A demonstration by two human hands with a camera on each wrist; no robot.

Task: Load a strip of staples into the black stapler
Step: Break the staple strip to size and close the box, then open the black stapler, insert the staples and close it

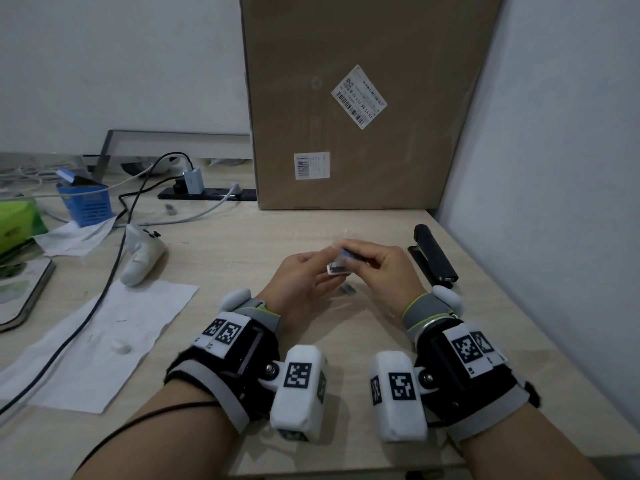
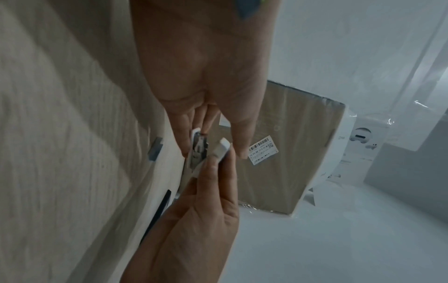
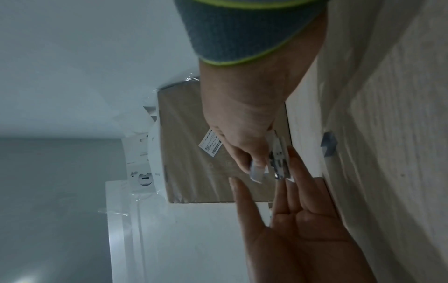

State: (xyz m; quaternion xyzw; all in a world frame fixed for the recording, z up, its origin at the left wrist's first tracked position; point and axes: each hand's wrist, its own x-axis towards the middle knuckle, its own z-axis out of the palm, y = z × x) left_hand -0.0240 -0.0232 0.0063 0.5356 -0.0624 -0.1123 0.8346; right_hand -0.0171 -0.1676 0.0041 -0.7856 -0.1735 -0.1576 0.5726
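Note:
The black stapler (image 1: pixel 434 258) lies on the desk at the right, its top arm swung apart from its base. Just left of it, above the desk, both hands meet at a small white staple box (image 1: pixel 341 263). My right hand (image 1: pixel 349 258) pinches the box's white sleeve (image 2: pixel 221 151) between thumb and finger. My left hand (image 1: pixel 327 268) has straight fingers (image 3: pixel 290 159) lying against the inner tray (image 2: pixel 198 151), with the thumb slightly apart. A short loose strip of staples (image 1: pixel 348 289) lies on the desk under the hands.
A tall cardboard box (image 1: pixel 346 98) stands against the wall behind the hands. A white wall (image 1: pixel 554 168) closes off the right side. To the left are a paper sheet (image 1: pixel 104 341), a white controller (image 1: pixel 142 254), a black cable (image 1: pixel 114 265) and a power strip (image 1: pixel 207 194).

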